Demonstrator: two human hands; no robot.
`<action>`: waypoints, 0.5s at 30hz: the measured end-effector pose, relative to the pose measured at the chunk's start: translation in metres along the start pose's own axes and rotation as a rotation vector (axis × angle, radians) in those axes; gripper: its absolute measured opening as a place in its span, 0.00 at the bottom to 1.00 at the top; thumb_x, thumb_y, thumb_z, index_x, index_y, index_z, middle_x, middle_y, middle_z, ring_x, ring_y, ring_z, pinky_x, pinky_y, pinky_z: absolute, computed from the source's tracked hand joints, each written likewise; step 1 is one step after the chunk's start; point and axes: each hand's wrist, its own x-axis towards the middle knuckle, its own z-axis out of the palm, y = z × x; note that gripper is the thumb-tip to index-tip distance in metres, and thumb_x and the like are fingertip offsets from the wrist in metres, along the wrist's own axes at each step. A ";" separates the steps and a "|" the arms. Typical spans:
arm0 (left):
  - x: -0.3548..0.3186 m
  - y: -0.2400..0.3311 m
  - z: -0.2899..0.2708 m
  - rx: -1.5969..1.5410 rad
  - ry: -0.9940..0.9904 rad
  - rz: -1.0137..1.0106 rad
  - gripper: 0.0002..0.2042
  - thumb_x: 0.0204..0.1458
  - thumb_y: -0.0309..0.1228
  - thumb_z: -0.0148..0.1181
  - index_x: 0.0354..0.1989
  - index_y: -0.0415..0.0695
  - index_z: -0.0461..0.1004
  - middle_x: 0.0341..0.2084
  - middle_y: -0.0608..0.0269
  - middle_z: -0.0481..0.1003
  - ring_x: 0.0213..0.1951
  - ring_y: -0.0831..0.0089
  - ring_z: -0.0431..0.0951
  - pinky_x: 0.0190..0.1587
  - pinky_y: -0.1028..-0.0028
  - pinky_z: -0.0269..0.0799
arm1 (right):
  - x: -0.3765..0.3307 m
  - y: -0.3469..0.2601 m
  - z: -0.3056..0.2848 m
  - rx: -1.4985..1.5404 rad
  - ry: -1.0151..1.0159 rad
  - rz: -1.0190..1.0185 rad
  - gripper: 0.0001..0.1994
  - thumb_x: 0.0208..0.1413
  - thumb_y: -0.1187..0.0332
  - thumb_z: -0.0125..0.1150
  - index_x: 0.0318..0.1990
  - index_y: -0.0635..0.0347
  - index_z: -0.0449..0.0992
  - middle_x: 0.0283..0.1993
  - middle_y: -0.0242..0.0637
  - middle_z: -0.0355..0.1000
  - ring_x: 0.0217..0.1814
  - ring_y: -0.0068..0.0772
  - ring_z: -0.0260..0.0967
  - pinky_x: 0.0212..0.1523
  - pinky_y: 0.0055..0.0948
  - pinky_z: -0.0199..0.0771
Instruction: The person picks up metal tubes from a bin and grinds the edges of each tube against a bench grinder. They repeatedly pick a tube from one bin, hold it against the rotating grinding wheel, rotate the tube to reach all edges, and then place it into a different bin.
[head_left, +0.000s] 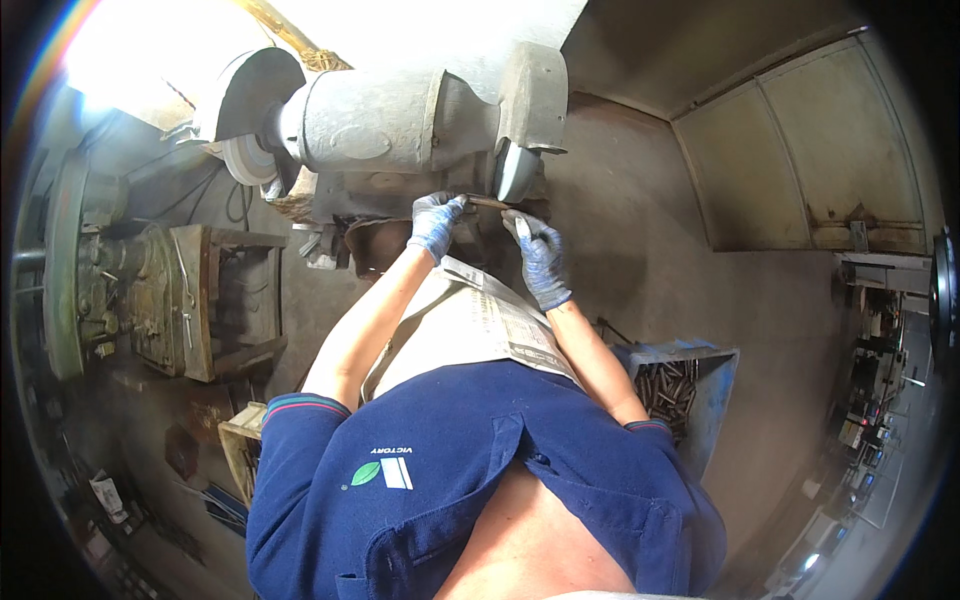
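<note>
In front of me stands a grey bench grinder [375, 125]. Just below its right grinding wheel [515, 172], both my gloved hands hold a short, thin metal rod [487, 202] roughly level. My left hand [436, 222] is closed on the rod's left end. The fingers of my right hand [541, 262] pinch its right end, close under the wheel. Whether the rod touches the wheel I cannot tell. Both gloves are blue and grey, and worn.
A blue-grey crate [722, 375] of dark metal pieces [668, 392] stands by my right elbow. The grinder's left wheel [248, 160] sits at the far left. An old machine [150, 295] stands to my left, a metal cabinet [800, 160] at far right. Newspaper [500, 315] covers my lap.
</note>
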 end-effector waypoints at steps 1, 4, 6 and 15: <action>0.000 0.001 -0.002 0.006 0.001 0.002 0.05 0.50 0.27 0.58 0.30 0.37 0.75 0.22 0.62 0.76 0.22 0.78 0.73 0.25 0.79 0.70 | 0.000 0.001 0.003 0.022 0.001 0.003 0.11 0.58 0.71 0.52 0.44 0.69 0.74 0.45 0.44 0.72 0.48 0.35 0.70 0.55 0.33 0.69; 0.005 -0.004 -0.009 -0.002 0.014 -0.013 0.03 0.50 0.24 0.58 0.30 0.37 0.76 0.23 0.65 0.76 0.22 0.82 0.71 0.25 0.81 0.65 | -0.001 0.002 0.005 0.026 0.002 -0.006 0.11 0.58 0.72 0.51 0.44 0.69 0.74 0.46 0.44 0.72 0.50 0.36 0.69 0.55 0.34 0.68; 0.000 -0.005 -0.013 0.015 -0.036 0.106 0.04 0.50 0.23 0.58 0.32 0.36 0.76 0.24 0.64 0.77 0.25 0.82 0.73 0.29 0.81 0.68 | -0.003 0.001 0.007 -0.074 0.006 -0.096 0.10 0.58 0.73 0.51 0.44 0.68 0.74 0.46 0.43 0.72 0.51 0.36 0.68 0.56 0.34 0.68; -0.075 0.022 -0.010 0.061 -0.185 0.401 0.07 0.51 0.22 0.57 0.38 0.35 0.75 0.30 0.65 0.77 0.32 0.83 0.73 0.37 0.82 0.69 | -0.057 -0.070 0.023 -0.403 0.028 -0.548 0.14 0.52 0.71 0.58 0.46 0.66 0.75 0.52 0.46 0.67 0.59 0.42 0.61 0.60 0.37 0.58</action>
